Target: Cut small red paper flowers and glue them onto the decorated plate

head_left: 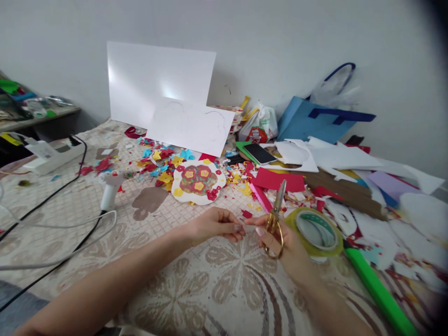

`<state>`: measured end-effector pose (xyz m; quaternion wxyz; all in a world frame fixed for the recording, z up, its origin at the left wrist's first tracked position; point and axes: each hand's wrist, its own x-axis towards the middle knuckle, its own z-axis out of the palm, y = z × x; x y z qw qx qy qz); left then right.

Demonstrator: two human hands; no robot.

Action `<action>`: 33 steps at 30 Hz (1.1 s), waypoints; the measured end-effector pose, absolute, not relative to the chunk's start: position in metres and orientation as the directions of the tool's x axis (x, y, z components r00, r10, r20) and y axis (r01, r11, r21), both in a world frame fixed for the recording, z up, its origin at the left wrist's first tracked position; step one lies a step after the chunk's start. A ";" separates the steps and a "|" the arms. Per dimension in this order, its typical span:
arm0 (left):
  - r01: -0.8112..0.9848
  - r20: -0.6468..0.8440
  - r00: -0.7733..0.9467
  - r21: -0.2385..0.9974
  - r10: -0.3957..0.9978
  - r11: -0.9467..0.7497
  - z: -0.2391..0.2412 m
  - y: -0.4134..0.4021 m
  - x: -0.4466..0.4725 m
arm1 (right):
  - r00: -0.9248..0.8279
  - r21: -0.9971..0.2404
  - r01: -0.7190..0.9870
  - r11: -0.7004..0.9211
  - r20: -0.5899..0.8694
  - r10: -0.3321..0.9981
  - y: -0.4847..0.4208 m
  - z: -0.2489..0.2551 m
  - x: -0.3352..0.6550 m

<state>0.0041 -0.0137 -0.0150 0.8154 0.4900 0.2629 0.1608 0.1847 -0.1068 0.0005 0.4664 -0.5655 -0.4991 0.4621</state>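
Gold-handled scissors (277, 207) rest in my right hand (280, 242), blades pointing up and away from me. The index finger of that hand reaches toward my left hand (219, 225). The left fingers are pinched together; whatever lies between them is too small to make out. Just beyond my hands lies a white scalloped card (199, 183) decorated with yellow and red paper flowers. A small dark red paper scrap (247, 214) is on the cloth between the two hands.
Yellowish tape (317, 232) and a green cutter-like tool (380, 289) lie at right, near paper sheets and a phone (259, 153). A white glue gun (110, 190) stands left among cables. Paper scraps surround a white board (161, 84) against the wall.
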 end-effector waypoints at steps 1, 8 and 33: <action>-0.008 -0.271 0.808 0.883 0.523 0.470 -0.016 -0.014 0.004 | 0.076 -0.991 0.110 -0.073 -0.065 0.995 -0.107 0.000 0.183; 0.000 -0.310 0.774 0.872 0.552 0.490 -0.018 -0.015 0.006 | 0.084 -0.995 0.061 -0.085 -0.079 0.993 -0.110 -0.001 0.177; -0.159 -0.311 0.717 0.798 0.624 0.581 -0.010 -0.003 0.002 | -0.401 -0.859 0.492 -0.138 -0.365 0.840 -0.107 0.010 0.224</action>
